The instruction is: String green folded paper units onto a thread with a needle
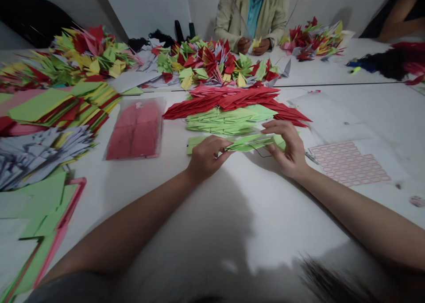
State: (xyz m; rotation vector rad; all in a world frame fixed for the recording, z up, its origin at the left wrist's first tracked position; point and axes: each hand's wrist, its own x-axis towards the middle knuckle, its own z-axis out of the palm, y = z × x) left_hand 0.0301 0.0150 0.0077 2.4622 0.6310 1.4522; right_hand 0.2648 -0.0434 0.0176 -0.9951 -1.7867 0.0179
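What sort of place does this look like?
Probably a shared craft workroom: a white table holds heaps of folded origami pieces and stacks of coloured paper, with a co-worker seated across it.

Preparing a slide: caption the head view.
Left hand and right hand hold folded green paper on a white table beside folded red paper.

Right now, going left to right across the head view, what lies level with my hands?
Grey folded paper, red paper packet, left hand, green folded paper, right hand, pink label sheet
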